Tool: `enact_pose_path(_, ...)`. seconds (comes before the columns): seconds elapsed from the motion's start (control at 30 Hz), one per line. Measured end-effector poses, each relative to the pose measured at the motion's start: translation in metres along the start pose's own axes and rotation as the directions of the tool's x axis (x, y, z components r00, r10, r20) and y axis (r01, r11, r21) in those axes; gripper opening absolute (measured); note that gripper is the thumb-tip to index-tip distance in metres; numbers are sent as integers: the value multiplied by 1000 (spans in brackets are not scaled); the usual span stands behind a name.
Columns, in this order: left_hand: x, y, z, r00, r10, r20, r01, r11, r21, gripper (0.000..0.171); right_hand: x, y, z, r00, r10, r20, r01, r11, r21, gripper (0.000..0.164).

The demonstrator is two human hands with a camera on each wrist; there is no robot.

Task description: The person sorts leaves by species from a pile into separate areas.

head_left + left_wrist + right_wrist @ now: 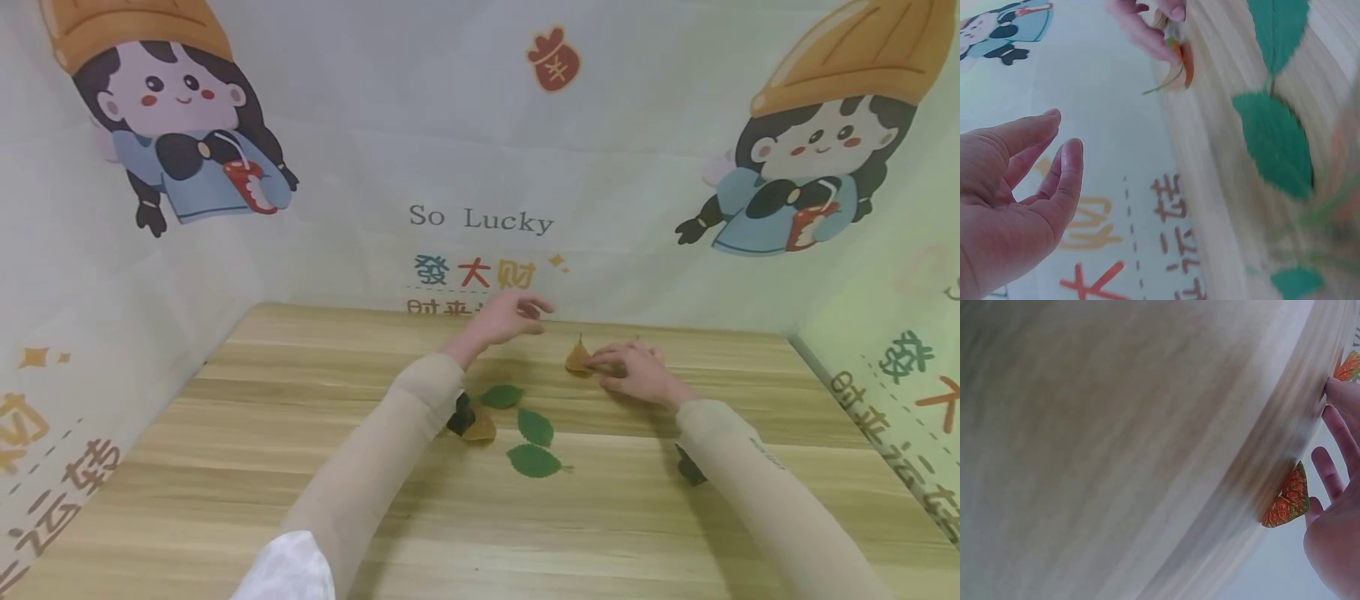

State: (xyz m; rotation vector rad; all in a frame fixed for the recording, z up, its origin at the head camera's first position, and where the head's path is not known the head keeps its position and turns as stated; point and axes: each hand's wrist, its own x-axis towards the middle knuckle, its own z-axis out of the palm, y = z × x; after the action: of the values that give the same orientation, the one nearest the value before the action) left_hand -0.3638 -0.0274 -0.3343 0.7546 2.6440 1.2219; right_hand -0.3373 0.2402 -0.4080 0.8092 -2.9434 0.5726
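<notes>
My right hand [637, 372] is low over the far part of the wooden table, its fingertips touching an orange-brown leaf [577, 358] whose stem points away. In the right wrist view the fingers look mostly extended, with one tip against the red-veined orange leaf [1349, 367]. A second orange leaf with green edges [1288, 500] lies by the little finger; in the head view the hand mostly hides it. My left hand [517, 317] hovers near the table's far edge. Its fingers are loosely bent and hold nothing, as the left wrist view [1022, 194] shows.
Closer to me lie a green leaf [501, 396], another green leaf [536, 427], a third green leaf [534, 461] and a brown leaf [480, 428] beside my left forearm. A printed cloth [360, 167] hangs round the table [600, 533] behind and on both sides.
</notes>
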Motion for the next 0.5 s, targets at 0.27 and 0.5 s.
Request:
enact_pose_path(0.27,-31,-17,-18,999,35,-8,-34,998,47,36,1,1,0,1000,11,10,-11,1000,1,38)
enact_pose_path(0.5,-64,-39,-16,999,40,31,-42,997,71,35,1,2,1,1000,14,20,-14,1000,11,38)
